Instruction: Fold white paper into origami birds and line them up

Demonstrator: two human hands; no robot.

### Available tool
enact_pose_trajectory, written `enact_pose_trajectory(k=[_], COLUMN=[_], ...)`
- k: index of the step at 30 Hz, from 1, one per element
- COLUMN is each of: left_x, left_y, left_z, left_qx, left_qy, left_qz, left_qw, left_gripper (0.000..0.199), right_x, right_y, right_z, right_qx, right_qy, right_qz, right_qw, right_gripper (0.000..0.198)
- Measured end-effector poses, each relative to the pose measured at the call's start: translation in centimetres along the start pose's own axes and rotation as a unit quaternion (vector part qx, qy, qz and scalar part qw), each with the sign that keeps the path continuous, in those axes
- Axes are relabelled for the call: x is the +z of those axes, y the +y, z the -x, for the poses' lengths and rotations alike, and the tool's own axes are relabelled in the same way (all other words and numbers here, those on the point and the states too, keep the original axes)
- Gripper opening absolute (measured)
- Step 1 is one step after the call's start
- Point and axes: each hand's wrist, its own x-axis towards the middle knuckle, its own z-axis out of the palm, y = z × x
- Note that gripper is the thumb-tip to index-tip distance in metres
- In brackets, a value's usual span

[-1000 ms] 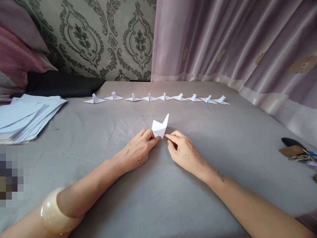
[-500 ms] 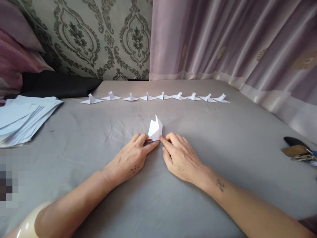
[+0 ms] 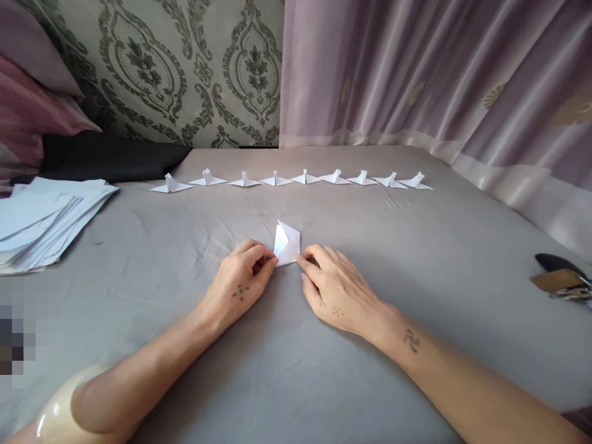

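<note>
A small folded white paper (image 3: 289,243) rests on the grey sheet in front of me, one flap creased over on its left side. My left hand (image 3: 250,271) pinches its lower left corner between thumb and fingers. At the lower right corner, the index fingertip of my right hand (image 3: 337,287) touches the paper's edge. The right thumb stays apart from that finger, lower down on the sheet, and the other right fingers are partly curled and partly hidden.
Several folded white paper figures (image 3: 305,177) stand in a row toward the back. A stack of white paper sheets (image 3: 41,225) lies at left, before a black cloth (image 3: 106,157). Keys with a brown tag (image 3: 557,280) lie at far right. A curtain (image 3: 370,74) hangs behind.
The paper has turned and lies flatter, its upright point lowered to the left. My left hand has shifted slightly left, its index finger drawn back from the bottom edge. My right hand has barely moved.
</note>
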Motion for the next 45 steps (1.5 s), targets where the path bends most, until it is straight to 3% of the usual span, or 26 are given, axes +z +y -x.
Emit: enact_pose_trajectory(k=[20, 32, 45], left_x=[0.1, -0.9, -0.7], left_y=[-0.2, -0.1, -0.5], left_z=[-0.3, -0.7, -0.9], left_qx=[-0.054, -0.119, -0.162], left_qy=[-0.013, -0.038, -0.013], left_qz=[0.019, 0.085, 0.116], left_qw=[0.998, 0.989, 0.980], left_gripper=[0.018, 0.022, 0.021], right_x=[0.0, 0.2, 0.1], right_y=[-1.2, -1.4, -1.8], right_z=[0.1, 0.0, -0.3], right_qx=[-0.005, -0.018, -0.023], right_qy=[0.001, -0.016, -0.001], right_qz=[-0.020, -0.001, 0.001], right_qw=[1.000, 1.000, 1.000], right_gripper=[0.029, 0.040, 0.033])
